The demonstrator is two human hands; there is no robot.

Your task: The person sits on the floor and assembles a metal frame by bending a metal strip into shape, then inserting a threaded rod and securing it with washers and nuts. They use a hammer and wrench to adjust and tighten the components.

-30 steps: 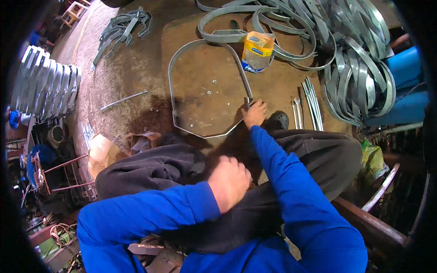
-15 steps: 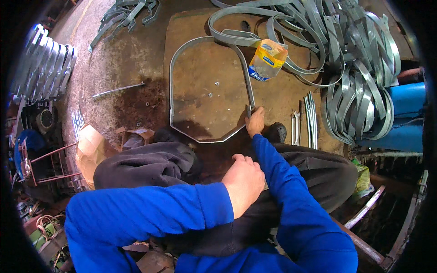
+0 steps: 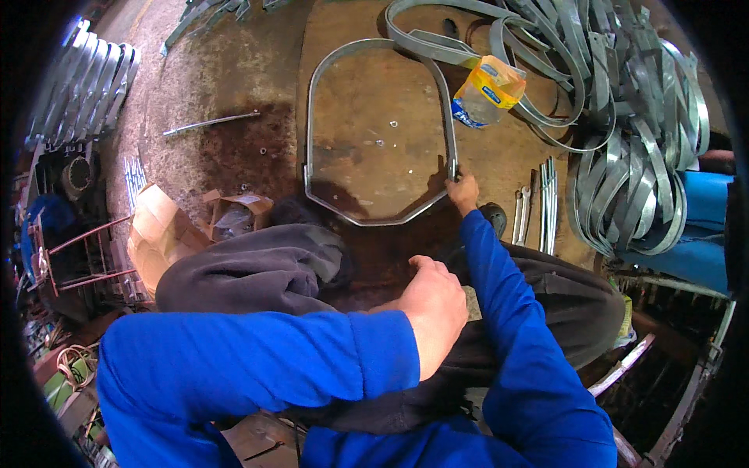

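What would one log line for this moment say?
Right hand: touching metal loop; left hand: apart from loop; yellow-blue pouch: right of loop; wrenches: beside silver rods

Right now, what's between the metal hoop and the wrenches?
The head view shows the right hand, touching the hoop, then a dark shoe nearer the wrenches.

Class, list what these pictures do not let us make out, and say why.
In the head view:
Left hand: its back hides the palm, so whether it holds anything is unclear.
Right hand: its back hides how the fingers meet the hoop.
Bent strips, upper left: cut off by the top edge.
Bits inside the hoop: too small to tell what each is.
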